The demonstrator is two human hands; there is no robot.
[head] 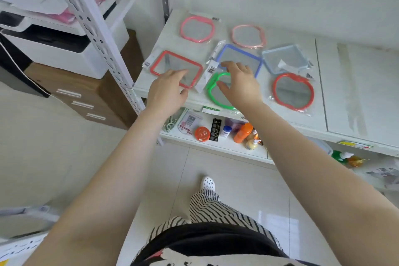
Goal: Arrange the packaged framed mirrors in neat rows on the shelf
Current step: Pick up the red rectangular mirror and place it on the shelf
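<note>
seven packaged mirrors lie flat on the white shelf (319,114) in front of me. i count two pink round-framed ones at the back, the left pink mirror (197,28) and the right pink mirror (248,35). in the middle row there are three square frames: a red square mirror (164,60) on the left, a blue square mirror (239,55) in the centre, and a pale blue square mirror (285,58) to its right. nearest the shelf edge are two apple-shaped frames, a green mirror (212,88) and a red round mirror (293,92), well apart from each other.

my left hand (169,89) rests over the near right corner of the red square mirror, fingers (179,73) spread and loose on its wrapper, not clenched round anything. my right hand (239,81) lies across the green mirror and the front edge of the blue square one; its fingers (228,65) are curled down onto the packaging, but i cannot tell whether they actually grip a frame.

on the lower shelf (216,147) sit one orange bottle (243,133), one orange round tin (202,134) and a few other small items.
</note>
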